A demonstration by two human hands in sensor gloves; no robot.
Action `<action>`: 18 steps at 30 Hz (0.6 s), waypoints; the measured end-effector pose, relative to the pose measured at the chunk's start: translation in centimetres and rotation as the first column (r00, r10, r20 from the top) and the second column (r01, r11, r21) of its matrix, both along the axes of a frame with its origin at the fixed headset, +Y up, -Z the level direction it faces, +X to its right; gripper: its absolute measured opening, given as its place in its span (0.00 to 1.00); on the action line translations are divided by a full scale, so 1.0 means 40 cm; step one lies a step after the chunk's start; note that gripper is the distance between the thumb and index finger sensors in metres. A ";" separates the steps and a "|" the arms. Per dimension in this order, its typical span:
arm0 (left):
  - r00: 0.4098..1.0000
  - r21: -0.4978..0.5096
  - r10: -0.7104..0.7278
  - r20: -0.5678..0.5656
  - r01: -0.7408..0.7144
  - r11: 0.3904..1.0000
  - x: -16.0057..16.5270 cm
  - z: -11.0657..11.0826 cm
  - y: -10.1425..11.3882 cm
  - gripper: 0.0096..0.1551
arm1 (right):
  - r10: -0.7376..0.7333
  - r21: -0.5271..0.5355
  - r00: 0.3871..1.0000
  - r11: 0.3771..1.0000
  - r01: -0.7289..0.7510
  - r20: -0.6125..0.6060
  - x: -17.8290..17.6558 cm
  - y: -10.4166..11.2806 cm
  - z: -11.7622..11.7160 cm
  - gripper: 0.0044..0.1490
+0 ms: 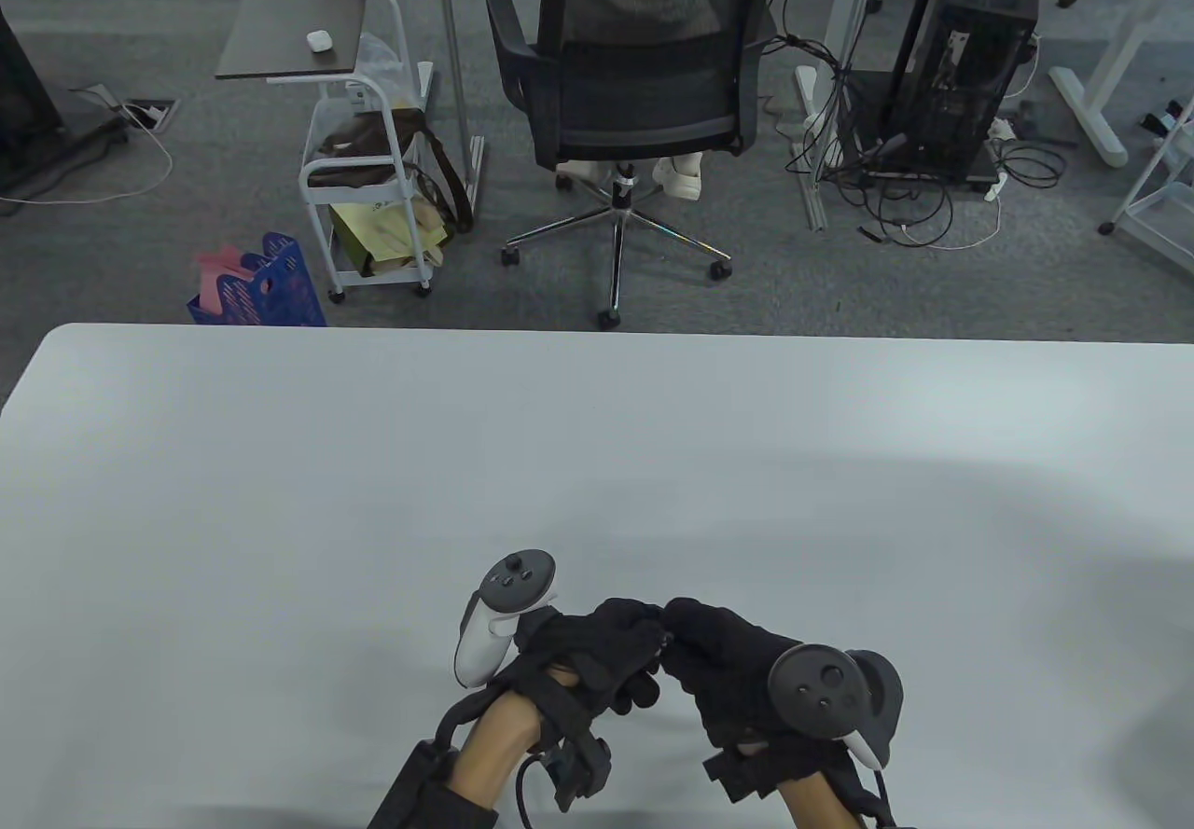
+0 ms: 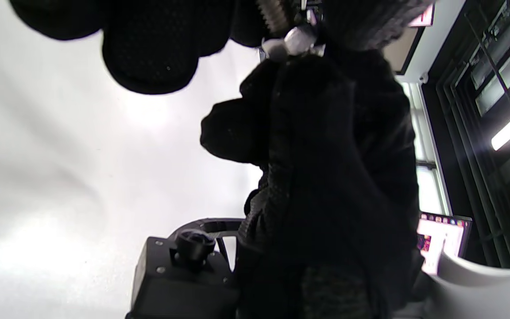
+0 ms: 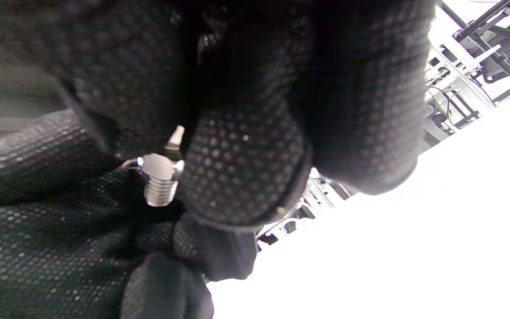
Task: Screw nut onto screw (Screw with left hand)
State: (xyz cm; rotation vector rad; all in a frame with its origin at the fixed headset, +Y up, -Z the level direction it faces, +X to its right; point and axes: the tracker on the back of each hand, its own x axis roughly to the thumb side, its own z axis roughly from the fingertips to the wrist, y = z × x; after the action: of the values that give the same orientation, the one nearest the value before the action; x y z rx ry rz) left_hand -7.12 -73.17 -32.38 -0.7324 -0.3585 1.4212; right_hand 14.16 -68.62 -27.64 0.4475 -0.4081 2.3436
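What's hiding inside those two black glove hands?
A shiny threaded screw and a metal nut peek out between the left hand and right hand. The fingers cover the rest, so how far the nut is on cannot be seen.

The table view looks down from above; both wrist views look up, close under the meeting hands [image 1: 653, 656].

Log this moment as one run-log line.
stage: threading | left hand: meets right hand above table | screw: threaded end shows between fingers | nut: not clearly visible
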 end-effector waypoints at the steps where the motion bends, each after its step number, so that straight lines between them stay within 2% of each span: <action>1: 1.000 0.003 -0.008 -0.010 0.008 1.000 -0.001 -0.001 -0.001 0.39 | -0.001 0.000 1.000 1.000 0.001 0.000 0.000 0.001 0.000 0.30; 3: 1.000 0.016 -0.024 -0.020 0.024 1.000 -0.001 -0.004 0.000 0.34 | 0.004 0.000 1.000 1.000 -0.004 0.001 0.000 0.001 0.000 0.30; 6: 1.000 0.021 -0.008 0.018 0.008 1.000 0.001 -0.005 0.007 0.31 | -0.003 -0.002 1.000 1.000 0.003 -0.005 -0.001 0.003 0.001 0.30; 8: 0.999 0.007 0.017 0.046 -0.017 1.000 0.001 -0.004 0.004 0.33 | -0.006 0.002 1.000 1.000 0.006 -0.002 0.000 0.003 0.001 0.30; 11: 0.998 -0.022 0.035 0.045 -0.034 0.999 0.003 -0.001 -0.004 0.41 | -0.005 0.002 1.000 1.000 0.005 0.001 0.001 0.003 0.001 0.30; 15: 1.000 0.014 -0.004 -0.018 0.005 1.000 0.001 -0.005 0.001 0.33 | -0.001 0.000 1.000 1.000 0.001 -0.004 -0.002 0.003 0.001 0.30; 18: 0.999 0.016 0.006 0.044 -0.006 1.000 0.001 -0.005 0.006 0.32 | -0.003 0.003 1.000 1.000 0.003 -0.005 -0.003 0.004 0.003 0.30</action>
State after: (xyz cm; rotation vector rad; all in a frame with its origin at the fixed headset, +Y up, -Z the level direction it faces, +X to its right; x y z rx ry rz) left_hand -7.09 -72.91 -32.59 -0.7509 -0.4062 1.4082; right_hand 14.04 -68.45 -27.53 0.4540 -0.4096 2.3386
